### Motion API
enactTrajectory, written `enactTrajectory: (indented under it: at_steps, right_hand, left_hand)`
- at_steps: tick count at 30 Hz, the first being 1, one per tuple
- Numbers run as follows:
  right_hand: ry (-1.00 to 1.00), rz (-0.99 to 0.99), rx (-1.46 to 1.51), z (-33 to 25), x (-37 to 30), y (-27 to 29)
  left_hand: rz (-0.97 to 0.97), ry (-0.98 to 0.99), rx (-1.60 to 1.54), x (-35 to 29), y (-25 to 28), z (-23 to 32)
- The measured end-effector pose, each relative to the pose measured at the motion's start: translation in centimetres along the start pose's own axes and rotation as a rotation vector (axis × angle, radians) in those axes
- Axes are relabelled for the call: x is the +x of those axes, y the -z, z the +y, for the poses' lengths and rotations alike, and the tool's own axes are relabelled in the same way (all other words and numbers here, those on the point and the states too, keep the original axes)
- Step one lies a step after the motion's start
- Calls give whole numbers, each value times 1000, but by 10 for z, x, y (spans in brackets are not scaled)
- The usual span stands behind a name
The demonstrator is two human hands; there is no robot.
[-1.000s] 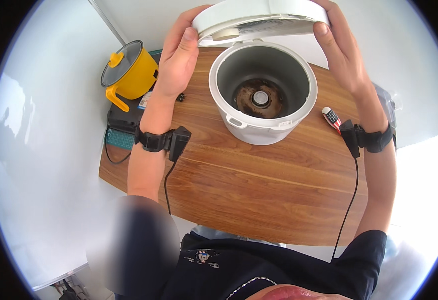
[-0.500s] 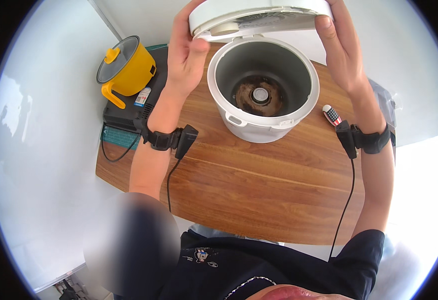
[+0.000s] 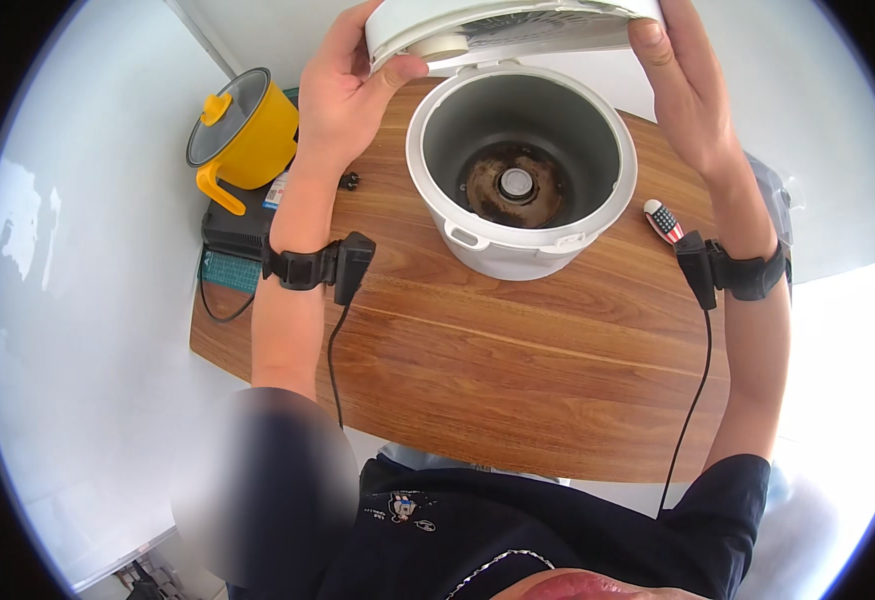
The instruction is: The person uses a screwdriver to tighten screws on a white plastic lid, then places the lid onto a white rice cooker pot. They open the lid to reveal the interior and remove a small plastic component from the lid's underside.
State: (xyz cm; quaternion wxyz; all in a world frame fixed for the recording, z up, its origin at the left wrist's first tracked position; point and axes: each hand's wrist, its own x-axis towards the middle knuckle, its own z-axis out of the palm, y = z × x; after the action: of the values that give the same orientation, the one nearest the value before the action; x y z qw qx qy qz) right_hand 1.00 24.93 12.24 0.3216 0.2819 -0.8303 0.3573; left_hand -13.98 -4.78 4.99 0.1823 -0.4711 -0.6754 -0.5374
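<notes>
A white rice cooker [image 3: 518,262] stands on the wooden table with its grey inside bare and a brown-stained heating plate [image 3: 548,195] at the bottom. Its lid [image 3: 558,38] is raised at the far side of the body, underside partly showing. My left hand [image 3: 346,110] grips the lid's left edge, thumb on the near rim. On the opposite edge, my right hand [image 3: 686,95] holds on with its thumb pressed to the rim. The fingers behind the lid are largely hidden. Whether the lid is still joined at the hinge I cannot tell.
Left of the cooker, a yellow pot [image 3: 263,135] with a glass lid rests on a black device [image 3: 233,235] over a green mat [image 3: 230,270]. A small flag-patterned object [image 3: 664,221] lies right of the cooker. Cables hang from my black wrist straps.
My left hand has shifted slightly left, its thumb now lying across the lid's rim. The lid has tilted a little and moved slightly left; my right hand keeps its hold.
</notes>
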Motion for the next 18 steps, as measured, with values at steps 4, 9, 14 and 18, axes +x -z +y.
enactTrajectory:
  at_steps: [4,9,14,18]
  right_hand:
    - [-10,31,36,0,0,-2]
    - [-2,65,-22,1,0,-7]
    - [68,18,-82,-6,-1,-3]
    - [79,46,-65,4,-3,-5]
  left_hand:
    - [-11,-77,-51,-3,3,-1]
    - [6,-138,-107,-5,0,2]
    - [64,-144,-95,-6,-2,3]
    - [81,-161,-79,-6,-4,5]
